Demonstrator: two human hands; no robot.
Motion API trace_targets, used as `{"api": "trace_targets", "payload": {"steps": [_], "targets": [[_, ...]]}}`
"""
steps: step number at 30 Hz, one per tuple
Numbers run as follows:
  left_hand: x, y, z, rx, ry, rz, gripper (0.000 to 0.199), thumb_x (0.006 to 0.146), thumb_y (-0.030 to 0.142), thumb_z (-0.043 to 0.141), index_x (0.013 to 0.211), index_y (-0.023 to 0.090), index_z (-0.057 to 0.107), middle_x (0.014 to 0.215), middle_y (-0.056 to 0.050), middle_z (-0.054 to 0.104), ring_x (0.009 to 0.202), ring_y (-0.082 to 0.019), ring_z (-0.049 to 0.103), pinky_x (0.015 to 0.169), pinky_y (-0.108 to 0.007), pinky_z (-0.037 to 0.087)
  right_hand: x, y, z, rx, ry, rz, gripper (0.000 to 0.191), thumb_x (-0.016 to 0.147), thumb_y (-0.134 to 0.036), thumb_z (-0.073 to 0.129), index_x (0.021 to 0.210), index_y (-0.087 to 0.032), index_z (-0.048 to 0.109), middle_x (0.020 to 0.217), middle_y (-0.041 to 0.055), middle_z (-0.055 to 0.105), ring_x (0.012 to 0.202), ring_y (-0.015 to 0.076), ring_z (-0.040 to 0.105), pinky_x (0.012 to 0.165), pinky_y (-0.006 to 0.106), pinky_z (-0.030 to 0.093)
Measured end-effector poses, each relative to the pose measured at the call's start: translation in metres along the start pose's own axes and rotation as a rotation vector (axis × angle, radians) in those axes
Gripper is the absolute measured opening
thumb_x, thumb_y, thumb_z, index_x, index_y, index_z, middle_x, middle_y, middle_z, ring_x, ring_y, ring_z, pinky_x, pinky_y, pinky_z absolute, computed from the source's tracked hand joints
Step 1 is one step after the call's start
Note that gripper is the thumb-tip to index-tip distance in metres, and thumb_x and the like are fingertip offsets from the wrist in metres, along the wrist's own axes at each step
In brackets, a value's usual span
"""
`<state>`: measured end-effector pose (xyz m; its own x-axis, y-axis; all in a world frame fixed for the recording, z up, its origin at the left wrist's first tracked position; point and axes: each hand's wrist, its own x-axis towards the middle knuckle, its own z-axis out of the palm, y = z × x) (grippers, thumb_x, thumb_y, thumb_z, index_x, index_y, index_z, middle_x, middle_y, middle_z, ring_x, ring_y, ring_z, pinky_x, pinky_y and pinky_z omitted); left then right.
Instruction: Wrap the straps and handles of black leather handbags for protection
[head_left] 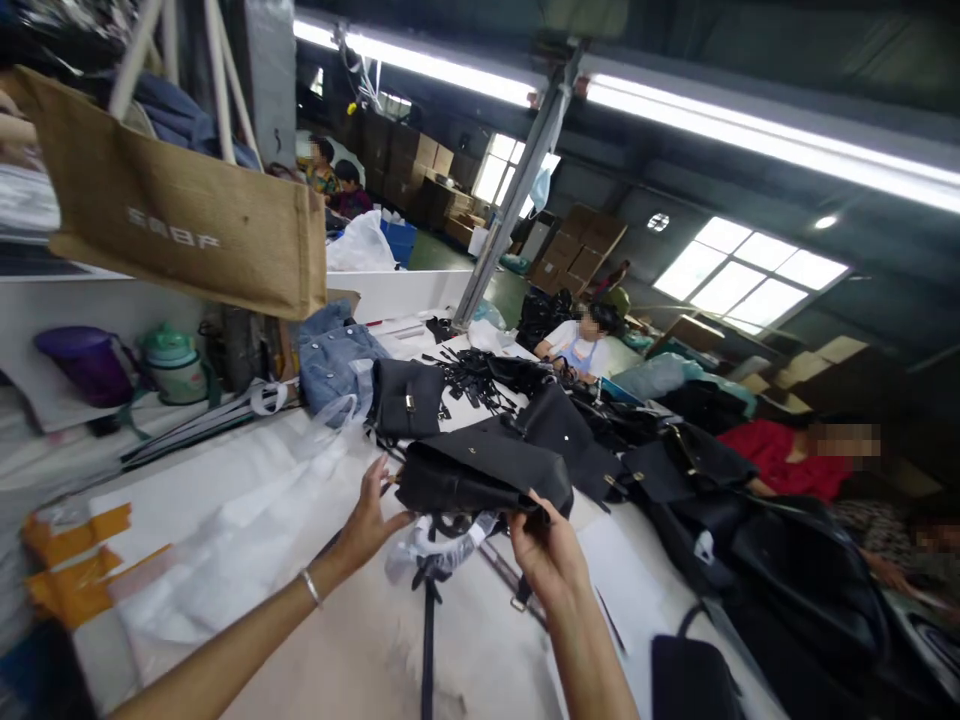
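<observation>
A black flap bag [480, 465] is tilted in front of me above the white table, its flap uppermost. My right hand [551, 555] is closed on the bag's lower right edge, thumb and fingers pinching it. At the bag's left end, my left hand [371, 525] has thumb and fingers spread, close to the corner; a dark strap passes by it. Whether those fingertips touch the bag is hard to see. Below the bag lie a clear plastic-wrapped ring-shaped piece [442, 550] and a black strap [428, 640] running toward me.
Black bags [562, 440] and a heap of small black straps [480, 385] lie beyond. A denim bag [337, 360] stands left, near a purple container [86, 365] and green-lidded jar [174, 365]. A tan tote [187, 220] hangs upper left. Co-workers [581, 345] sit across and right.
</observation>
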<state>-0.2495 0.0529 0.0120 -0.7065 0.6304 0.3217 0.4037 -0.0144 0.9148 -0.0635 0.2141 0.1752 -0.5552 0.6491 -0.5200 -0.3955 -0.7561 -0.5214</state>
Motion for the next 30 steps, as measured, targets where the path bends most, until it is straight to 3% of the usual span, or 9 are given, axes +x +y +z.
{"api": "trace_targets", "payload": {"steps": [4, 8, 10, 14, 16, 20, 25, 28, 30], "targets": [[0.001, 0.037, -0.037, -0.036, -0.167, 0.103, 0.075, 0.077, 0.038, 0.067, 0.14, 0.014, 0.035, 0.147, -0.015, 0.033, 0.136, -0.032, 0.029, 0.115, -0.047, 0.021, -0.044, 0.032, -0.017, 0.096, -0.023, 0.131, 0.014, 0.088, -0.011, 0.047, 0.087, -0.015, 0.061, 0.076, 0.0025, 0.067, 0.067, 0.0108, 0.065, 0.055, 0.016, 0.057], [-0.013, 0.068, -0.06, -0.289, -0.325, -0.193, 0.053, 0.075, 0.043, 0.066, 0.117, 0.012, 0.059, 0.113, -0.011, 0.065, 0.109, -0.032, 0.057, 0.098, -0.047, 0.045, -0.084, 0.052, -0.029, 0.267, -0.098, 0.264, 0.021, 0.093, -0.014, 0.038, 0.094, -0.012, 0.059, 0.077, 0.0039, 0.065, 0.062, 0.0074, 0.062, 0.058, 0.013, 0.056], [-0.022, 0.087, -0.07, -0.388, -0.375, -0.325, 0.047, 0.073, 0.043, 0.069, 0.109, 0.014, 0.063, 0.101, -0.008, 0.07, 0.097, -0.03, 0.062, 0.085, -0.044, 0.052, -0.102, 0.059, -0.038, 0.34, -0.111, 0.351, 0.026, 0.096, -0.02, 0.034, 0.093, -0.01, 0.057, 0.073, 0.0047, 0.064, 0.057, 0.006, 0.061, 0.058, 0.011, 0.055], [-0.038, 0.108, -0.087, -0.458, -0.556, -0.484, 0.039, 0.077, 0.043, 0.067, 0.104, 0.014, 0.065, 0.095, -0.006, 0.07, 0.09, -0.024, 0.065, 0.078, -0.036, 0.053, -0.127, 0.074, -0.066, 0.356, -0.183, 0.429, 0.028, 0.096, -0.032, 0.041, 0.09, -0.009, 0.056, 0.077, 0.007, 0.066, 0.061, 0.007, 0.063, 0.06, 0.013, 0.055], [-0.045, 0.1, -0.087, -0.434, -0.626, -0.562, 0.041, 0.078, 0.046, 0.065, 0.101, 0.013, 0.065, 0.091, -0.007, 0.07, 0.083, -0.022, 0.066, 0.074, -0.032, 0.052, -0.129, 0.09, -0.083, 0.271, -0.187, 0.394, 0.025, 0.093, -0.034, 0.05, 0.089, -0.011, 0.057, 0.079, 0.0073, 0.067, 0.064, 0.0088, 0.065, 0.06, 0.016, 0.055], [-0.063, 0.057, -0.071, -0.23, -0.591, -0.636, 0.042, 0.069, 0.051, 0.069, 0.082, 0.011, 0.066, 0.075, -0.006, 0.069, 0.072, -0.022, 0.064, 0.066, -0.03, 0.048, -0.112, 0.138, -0.129, -0.085, -0.005, 0.194, 0.021, 0.079, -0.029, 0.068, 0.089, -0.014, 0.058, 0.078, 0.0049, 0.069, 0.066, 0.0121, 0.067, 0.063, 0.023, 0.055], [-0.085, 0.014, -0.059, -0.21, -0.616, -0.665, 0.047, 0.06, 0.045, 0.074, 0.092, 0.012, 0.063, 0.088, -0.008, 0.071, 0.088, -0.028, 0.065, 0.078, -0.036, 0.049, -0.091, 0.189, -0.182, -0.694, 0.154, -0.025, 0.046, 0.065, -0.057, 0.072, 0.078, -0.016, 0.055, 0.066, 0.0003, 0.063, 0.057, 0.0133, 0.061, 0.054, 0.024, 0.05], [-0.09, 0.003, -0.061, -0.24, -0.638, -0.654, 0.055, 0.061, 0.036, 0.073, 0.109, 0.013, 0.058, 0.107, -0.01, 0.068, 0.103, -0.028, 0.061, 0.089, -0.036, 0.046, -0.089, 0.197, -0.185, -0.959, 0.136, -0.104, 0.052, 0.074, -0.068, 0.057, 0.083, -0.017, 0.056, 0.07, 0.0022, 0.064, 0.064, 0.0171, 0.063, 0.059, 0.028, 0.049], [-0.092, -0.002, -0.062, -0.258, -0.656, -0.646, 0.058, 0.06, 0.029, 0.072, 0.113, 0.014, 0.056, 0.11, -0.01, 0.067, 0.107, -0.028, 0.059, 0.091, -0.036, 0.045, -0.088, 0.199, -0.174, -1.047, 0.133, -0.14, 0.054, 0.078, -0.066, 0.052, 0.1, -0.016, 0.054, 0.08, 0.0047, 0.066, 0.07, 0.019, 0.065, 0.066, 0.031, 0.05]]}}
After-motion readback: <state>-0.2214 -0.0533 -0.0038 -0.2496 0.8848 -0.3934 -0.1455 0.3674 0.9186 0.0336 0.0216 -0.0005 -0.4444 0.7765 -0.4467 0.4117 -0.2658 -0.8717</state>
